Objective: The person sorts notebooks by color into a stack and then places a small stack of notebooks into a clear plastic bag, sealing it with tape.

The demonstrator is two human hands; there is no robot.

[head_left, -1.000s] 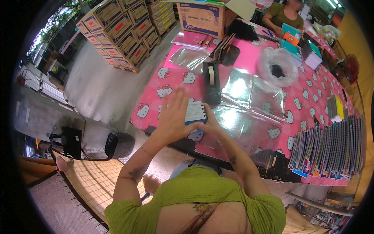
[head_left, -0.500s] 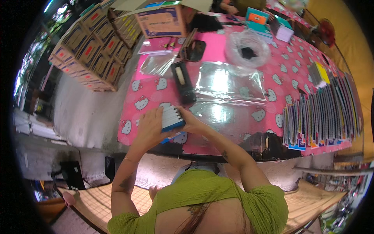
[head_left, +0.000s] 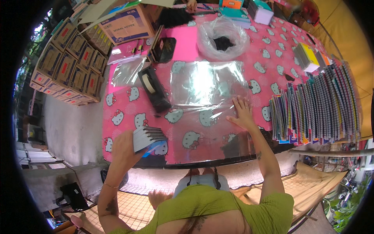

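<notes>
My left hand (head_left: 124, 150) grips a small stack of spiral notebooks (head_left: 145, 138) by its left side, at the table's front left edge. The notebooks' coils face right, and something blue shows at the bottom of the stack. Fingers apart, my right hand (head_left: 243, 115) lies on the right edge of clear plastic sheets (head_left: 194, 87) spread over the pink patterned table cover (head_left: 128, 105). Between the sheets and the left edge stands a black tape dispenser (head_left: 154, 91) with a roll of tape.
Many spiral notebooks (head_left: 319, 105) stand in a long row at the right. A clear plastic bag (head_left: 239, 41), an open cardboard box (head_left: 126, 25) and teal notebooks (head_left: 233, 15) lie farther back. Stacked cartons (head_left: 70, 64) stand left of the table. Another person's hand (head_left: 191, 5) shows at the far edge.
My right hand has let go of the notebook stack and moved right onto the plastic sheets. The left hand keeps the stack, now lower and more tilted. The view has shifted.
</notes>
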